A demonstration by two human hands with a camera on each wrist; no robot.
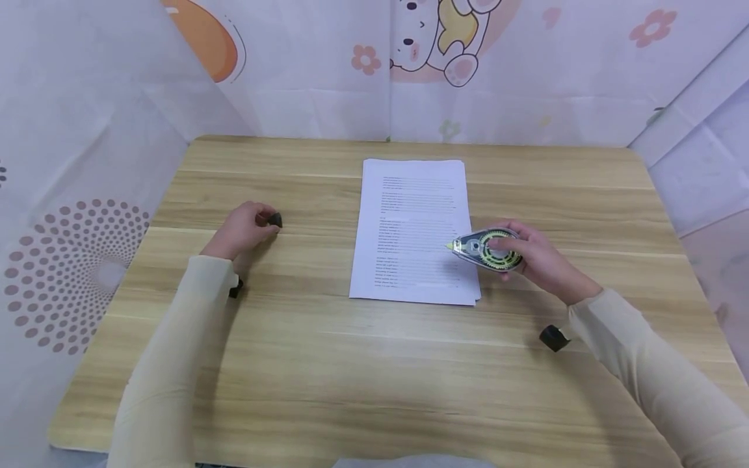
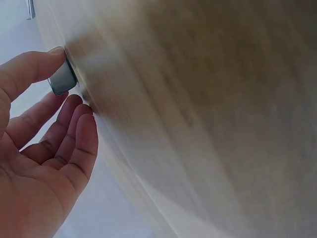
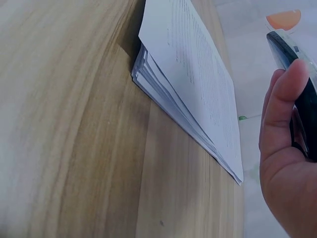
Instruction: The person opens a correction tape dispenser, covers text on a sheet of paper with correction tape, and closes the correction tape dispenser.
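Observation:
Between thumb and index finger, my left hand pinches a small dark translucent cap at the tabletop, left of the papers. A correction tape dispenser with a clear, green-and-yellow body is gripped in my right hand, thumb on top. Its pale yellow tip points left, above the right side of a stack of printed paper. Seen from the right wrist, the dispenser is partly cut off by the frame edge, and the top sheet's near corner lifts slightly off the stack.
The stack lies on a wood-grain table. Behind the table hangs a white cloth with cartoon prints. Small black wrist-worn pieces show at each cuff, the right one close above the tabletop.

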